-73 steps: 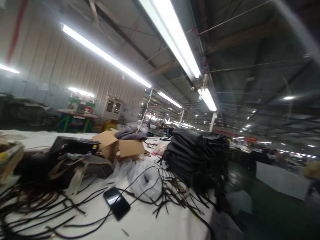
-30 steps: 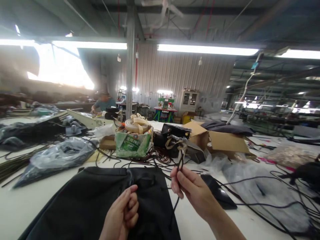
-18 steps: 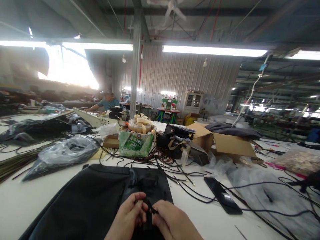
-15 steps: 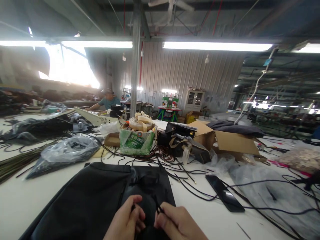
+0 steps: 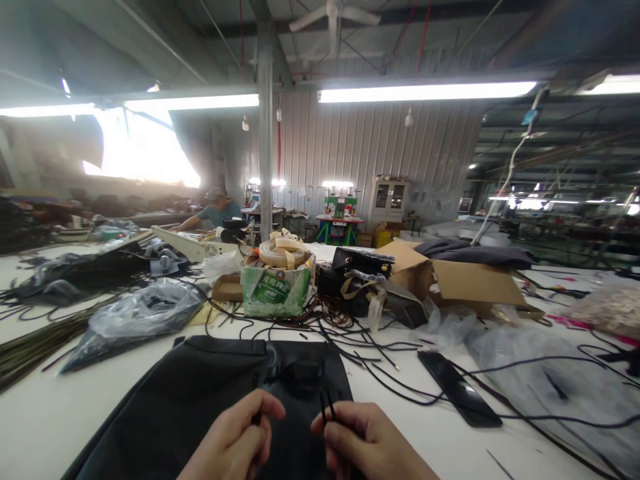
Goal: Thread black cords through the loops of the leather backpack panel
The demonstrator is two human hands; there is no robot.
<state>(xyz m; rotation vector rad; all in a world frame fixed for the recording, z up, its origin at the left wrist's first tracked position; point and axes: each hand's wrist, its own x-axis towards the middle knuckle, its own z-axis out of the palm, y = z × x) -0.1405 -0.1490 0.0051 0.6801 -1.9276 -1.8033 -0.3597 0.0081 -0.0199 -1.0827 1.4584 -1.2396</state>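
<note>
A black bag [image 5: 200, 407] with a smooth, leather-like surface lies flat on the white table in front of me, a dark strap or buckle piece [image 5: 300, 369] near its top. Over its lower right part, my right hand [image 5: 367, 433] pinches two thin black cord ends [image 5: 327, 405] that stick up between thumb and fingers. My left hand [image 5: 237, 433] hovers above the middle of the bag with curled fingers. A small dark bit shows between its thumb and forefinger, too little to name. Bare space separates the two hands.
A black phone [image 5: 459, 388] lies at the right among loose black cords [image 5: 400, 383] and clear plastic [image 5: 535, 373]. Behind the bag stand a green box [image 5: 275, 290] with tape rolls and an open carton [image 5: 475, 283]. A co-worker [image 5: 215, 210] sits at the far left.
My hands have moved farther apart, the left one to the left and the right one slightly right with the cord ends. The camera view has tilted up a little.
</note>
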